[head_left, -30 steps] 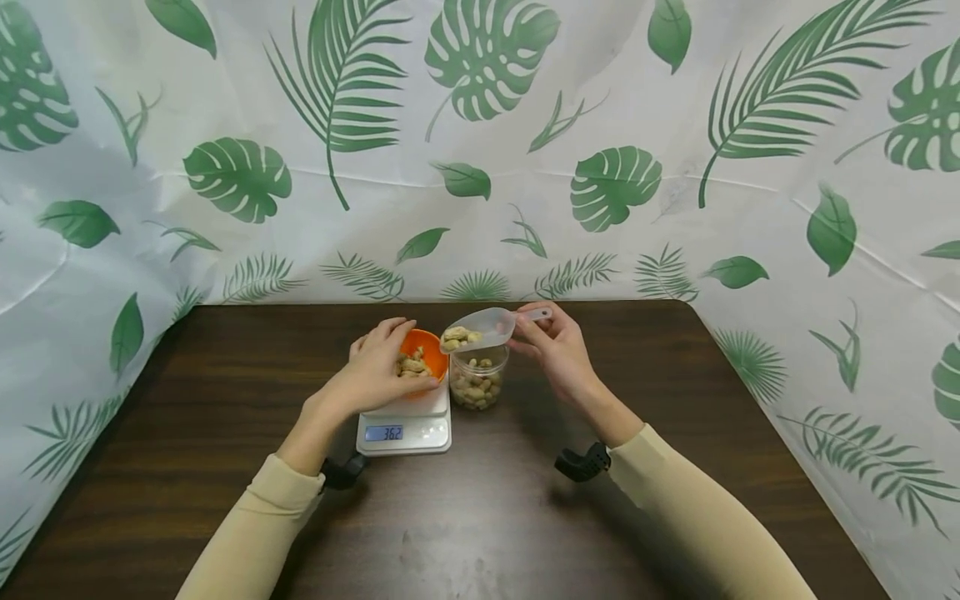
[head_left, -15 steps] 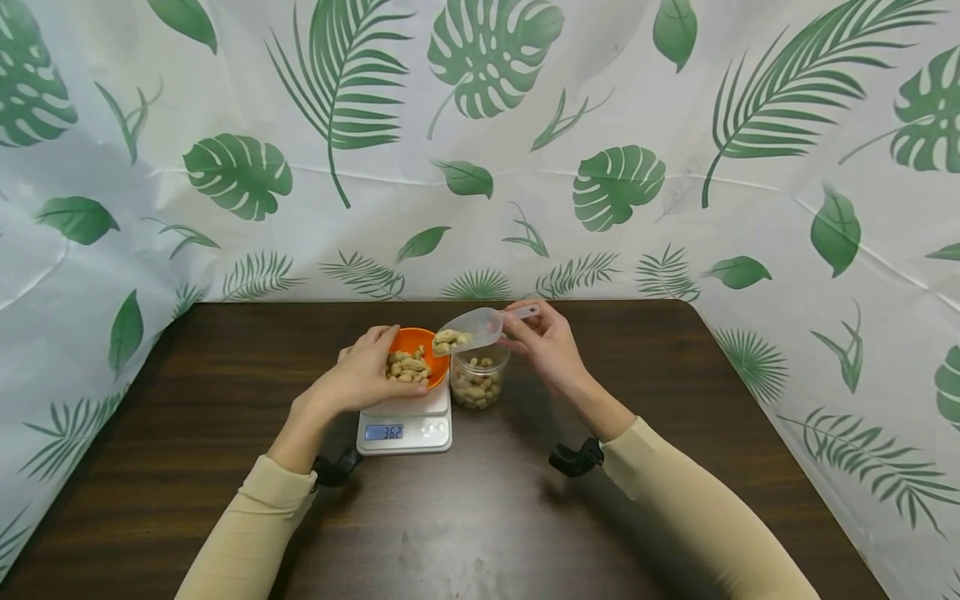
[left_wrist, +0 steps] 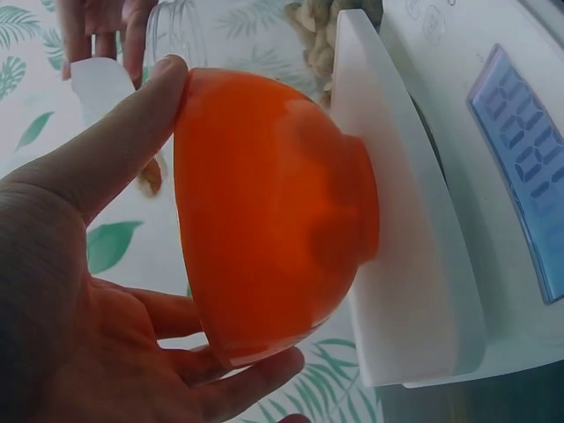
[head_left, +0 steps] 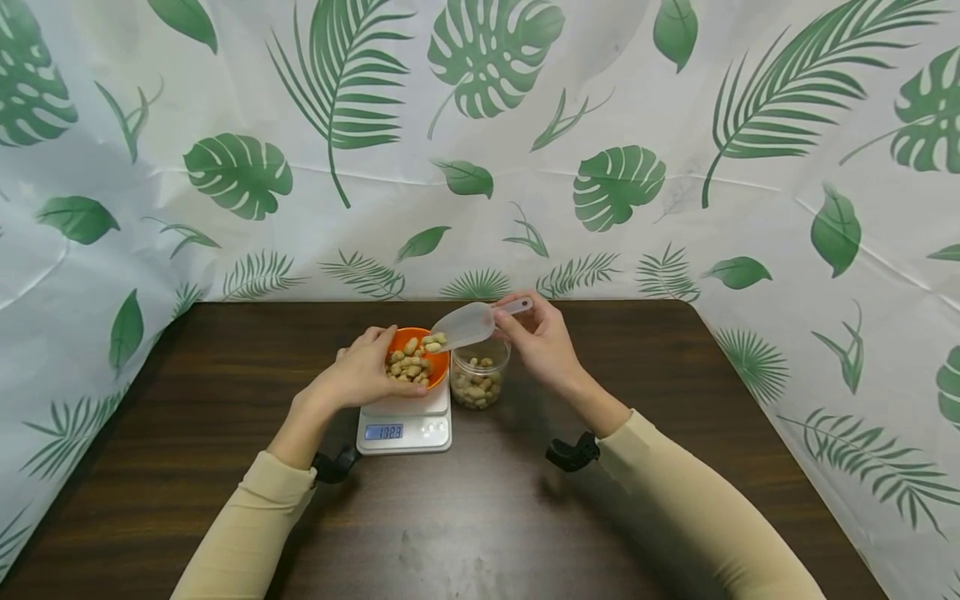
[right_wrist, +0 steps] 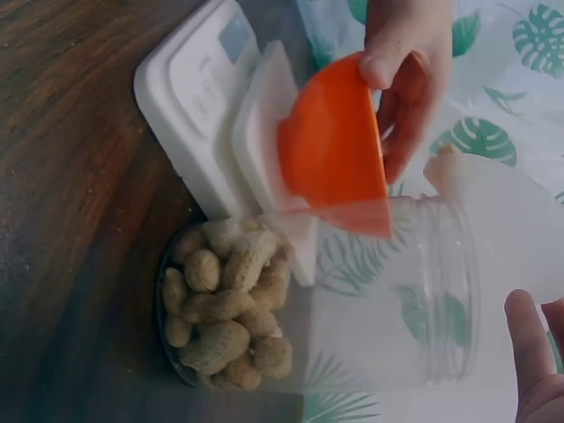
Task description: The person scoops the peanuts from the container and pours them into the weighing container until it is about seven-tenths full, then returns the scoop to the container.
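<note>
An orange bowl (head_left: 439, 367) of unshelled peanuts (head_left: 408, 367) sits on a white kitchen scale (head_left: 405, 446). My left hand (head_left: 360, 371) grips the bowl, thumb at the near rim and fingers round the far side, as the left wrist view (left_wrist: 106, 264) shows. Between thumb and fingers, my right hand (head_left: 536, 337) pinches the handle of a translucent scoop (head_left: 465, 325). The scoop tips toward the bowl, with peanuts at its lip over the rim. Right of the scale stands a clear jar (right_wrist: 379, 300) partly filled with peanuts (right_wrist: 225, 308).
The scale's lit display (head_left: 384, 432) faces the near side. Everything stands on a dark wooden table (head_left: 637, 375), backed by a leaf-printed white sheet (head_left: 510, 233). Black wrist straps (head_left: 573, 452) hang below both wrists.
The right hand has moved left and tilted the scoop, and peanuts have slid from it into the bowl. The left hand shifted slightly left, and the scale's reading has risen.
</note>
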`<state>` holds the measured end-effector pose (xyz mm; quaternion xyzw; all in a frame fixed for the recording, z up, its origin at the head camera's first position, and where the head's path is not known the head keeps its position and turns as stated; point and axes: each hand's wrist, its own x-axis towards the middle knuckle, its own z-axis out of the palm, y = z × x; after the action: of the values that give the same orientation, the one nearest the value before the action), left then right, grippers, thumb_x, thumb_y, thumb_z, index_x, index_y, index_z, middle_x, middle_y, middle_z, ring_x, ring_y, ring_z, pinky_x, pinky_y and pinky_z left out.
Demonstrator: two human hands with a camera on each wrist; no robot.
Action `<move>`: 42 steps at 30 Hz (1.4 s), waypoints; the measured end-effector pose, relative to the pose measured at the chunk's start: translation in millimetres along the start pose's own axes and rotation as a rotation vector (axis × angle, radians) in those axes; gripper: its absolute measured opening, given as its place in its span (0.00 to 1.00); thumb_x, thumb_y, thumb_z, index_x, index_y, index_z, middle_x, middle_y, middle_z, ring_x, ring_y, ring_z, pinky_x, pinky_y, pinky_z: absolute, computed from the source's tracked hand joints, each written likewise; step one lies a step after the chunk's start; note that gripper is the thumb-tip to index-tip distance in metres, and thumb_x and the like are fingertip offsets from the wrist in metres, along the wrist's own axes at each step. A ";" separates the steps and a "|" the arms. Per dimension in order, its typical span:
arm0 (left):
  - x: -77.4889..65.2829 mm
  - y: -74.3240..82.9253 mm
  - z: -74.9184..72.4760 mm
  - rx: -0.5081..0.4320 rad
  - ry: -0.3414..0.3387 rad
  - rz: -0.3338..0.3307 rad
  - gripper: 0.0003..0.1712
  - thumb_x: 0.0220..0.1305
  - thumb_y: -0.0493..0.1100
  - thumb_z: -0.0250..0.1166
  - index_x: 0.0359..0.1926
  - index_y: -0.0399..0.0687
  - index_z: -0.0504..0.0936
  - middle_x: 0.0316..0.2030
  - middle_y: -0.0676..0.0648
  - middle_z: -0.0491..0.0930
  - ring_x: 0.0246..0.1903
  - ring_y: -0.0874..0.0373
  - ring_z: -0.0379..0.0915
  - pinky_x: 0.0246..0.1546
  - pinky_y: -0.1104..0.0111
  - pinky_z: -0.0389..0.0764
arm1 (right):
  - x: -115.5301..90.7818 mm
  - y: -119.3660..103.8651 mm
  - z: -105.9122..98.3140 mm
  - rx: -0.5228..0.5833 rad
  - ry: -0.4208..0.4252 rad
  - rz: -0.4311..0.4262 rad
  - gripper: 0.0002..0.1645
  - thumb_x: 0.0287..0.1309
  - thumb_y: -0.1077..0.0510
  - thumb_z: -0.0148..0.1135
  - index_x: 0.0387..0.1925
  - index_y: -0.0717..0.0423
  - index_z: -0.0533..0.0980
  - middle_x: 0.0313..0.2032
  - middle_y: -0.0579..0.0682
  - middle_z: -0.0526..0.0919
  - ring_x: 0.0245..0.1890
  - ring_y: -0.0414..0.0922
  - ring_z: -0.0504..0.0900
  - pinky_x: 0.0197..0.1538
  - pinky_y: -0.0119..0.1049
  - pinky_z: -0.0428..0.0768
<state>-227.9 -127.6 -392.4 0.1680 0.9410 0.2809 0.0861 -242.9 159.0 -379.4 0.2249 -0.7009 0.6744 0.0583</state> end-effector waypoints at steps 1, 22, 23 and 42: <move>-0.2 0.1 -0.3 -0.002 0.001 -0.002 0.67 0.54 0.65 0.76 0.78 0.29 0.53 0.71 0.28 0.60 0.70 0.34 0.58 0.65 0.35 0.56 | 0.3 -0.8 -0.9 -0.007 0.002 -0.011 0.11 0.72 0.68 0.59 0.51 0.72 0.73 0.50 0.65 0.80 0.45 0.47 0.86 0.50 0.46 0.84; -0.1 -2.3 1.9 -0.031 0.001 -0.013 0.68 0.53 0.66 0.76 0.79 0.31 0.51 0.71 0.31 0.60 0.69 0.36 0.60 0.65 0.36 0.57 | -5.8 -10.3 -37.5 -0.006 0.068 -0.031 0.15 0.74 0.63 0.58 0.54 0.71 0.72 0.54 0.64 0.79 0.51 0.49 0.83 0.54 0.42 0.82; -0.1 -2.5 1.9 -0.032 0.002 -0.012 0.68 0.53 0.66 0.76 0.79 0.31 0.51 0.72 0.31 0.60 0.69 0.36 0.60 0.65 0.35 0.57 | -6.3 -10.0 -38.5 -0.006 0.070 -0.031 0.15 0.74 0.63 0.58 0.54 0.72 0.72 0.54 0.65 0.79 0.51 0.49 0.83 0.53 0.41 0.82; -2.4 -4.0 2.4 -0.050 0.000 -0.019 0.68 0.54 0.65 0.76 0.79 0.32 0.50 0.72 0.31 0.59 0.69 0.36 0.60 0.65 0.35 0.57 | -11.3 7.2 -37.8 -0.239 0.015 -0.071 0.10 0.71 0.65 0.62 0.50 0.65 0.78 0.47 0.59 0.83 0.42 0.50 0.84 0.44 0.34 0.82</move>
<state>-226.1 -130.4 -396.5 0.1566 0.9353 0.3034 0.0930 -244.1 198.3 -387.2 0.2359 -0.7673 0.5853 0.1138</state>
